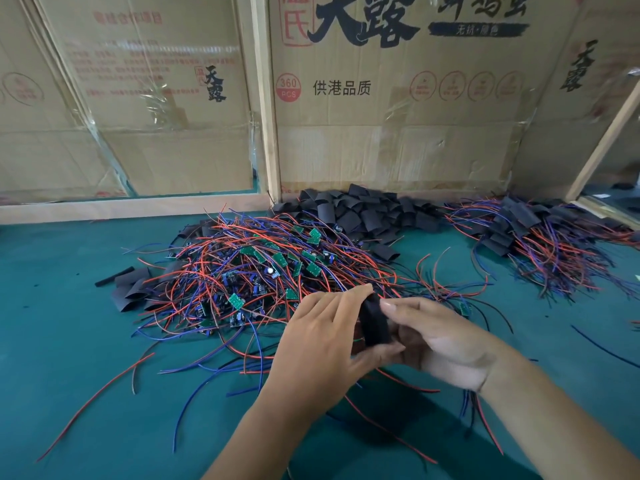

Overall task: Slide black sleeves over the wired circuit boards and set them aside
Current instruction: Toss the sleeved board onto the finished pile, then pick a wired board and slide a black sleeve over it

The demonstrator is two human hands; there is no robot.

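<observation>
Both hands pinch one black sleeve just above the green bench.

The left hand [322, 344] and right hand [446, 344] meet on the black sleeve [374, 323], fingers and thumbs curled around it. Beyond the left hand lies the tangle of wired circuit boards [263, 268]; further back, the loose sleeve heap [360, 209]; past the right hand, the pile of sleeved boards [540, 237] on the bench [69, 341].

even, soft light | shadow under hands [381, 337] | edges bowed, blurry
</observation>
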